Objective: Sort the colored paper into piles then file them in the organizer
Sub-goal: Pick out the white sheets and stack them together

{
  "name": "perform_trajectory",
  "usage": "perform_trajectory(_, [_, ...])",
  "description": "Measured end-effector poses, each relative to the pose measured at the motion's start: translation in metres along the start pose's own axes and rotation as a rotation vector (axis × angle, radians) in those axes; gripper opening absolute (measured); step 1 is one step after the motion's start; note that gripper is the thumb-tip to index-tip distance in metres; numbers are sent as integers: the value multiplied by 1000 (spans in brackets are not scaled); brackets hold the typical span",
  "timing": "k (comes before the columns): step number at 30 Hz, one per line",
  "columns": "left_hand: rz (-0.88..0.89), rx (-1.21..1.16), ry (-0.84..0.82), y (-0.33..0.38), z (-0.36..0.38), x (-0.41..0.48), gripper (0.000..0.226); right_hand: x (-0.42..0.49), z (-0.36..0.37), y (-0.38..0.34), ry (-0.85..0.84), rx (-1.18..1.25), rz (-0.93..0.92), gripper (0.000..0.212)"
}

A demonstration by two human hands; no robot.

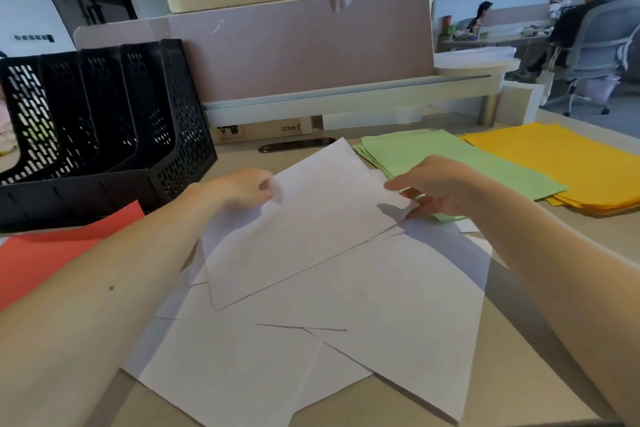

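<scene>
My left hand (pixel 239 189) pinches the left edge of a white sheet (pixel 304 222), and my right hand (pixel 440 189) pinches its right edge. The sheet is lifted slightly above several loose white sheets (pixel 346 322) spread over the desk in front of me. A green pile (pixel 460 159) lies to the right, partly under my right hand. A yellow-orange pile (pixel 571 166) sits further right. Red paper (pixel 45 253) lies at the left, partly under my left forearm. The black mesh organizer (pixel 104 121) stands at the back left with its slots showing no paper.
A pink desk divider (pixel 294 45) with a pale shelf (pixel 346 97) runs along the back. A cardboard box (pixel 263 130) sits under the shelf. A person sits in an office chair (pixel 595 45) at the far right.
</scene>
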State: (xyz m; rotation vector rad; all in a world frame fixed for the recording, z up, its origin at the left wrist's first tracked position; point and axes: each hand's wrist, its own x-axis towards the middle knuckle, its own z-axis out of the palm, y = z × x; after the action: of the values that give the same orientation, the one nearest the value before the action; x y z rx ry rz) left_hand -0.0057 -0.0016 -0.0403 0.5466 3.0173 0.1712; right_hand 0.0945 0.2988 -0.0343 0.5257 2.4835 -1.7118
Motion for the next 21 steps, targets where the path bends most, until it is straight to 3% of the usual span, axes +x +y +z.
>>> perform_trajectory(5, [43,-69,28,7,12,8,19,1,6,7,-61,68,-11,16])
perform_trajectory(9, [35,-288,88,14,4,5,16,2,0,8,-9,-101,-133,37])
perform_trajectory(13, [23,-621,-176,26,-15,-18,58,-5,-19,8,-104,-69,-232,36])
perform_trajectory(16, [126,-895,-331,37,-14,-35,36,-4,-25,9,-156,81,-263,43])
perform_trajectory(18, [143,-1107,-209,47,-4,-42,24,0,-24,10,-107,302,-270,47])
perform_trajectory(21, [61,-1344,143,52,19,-42,31,-3,-16,11,-173,541,-179,52])
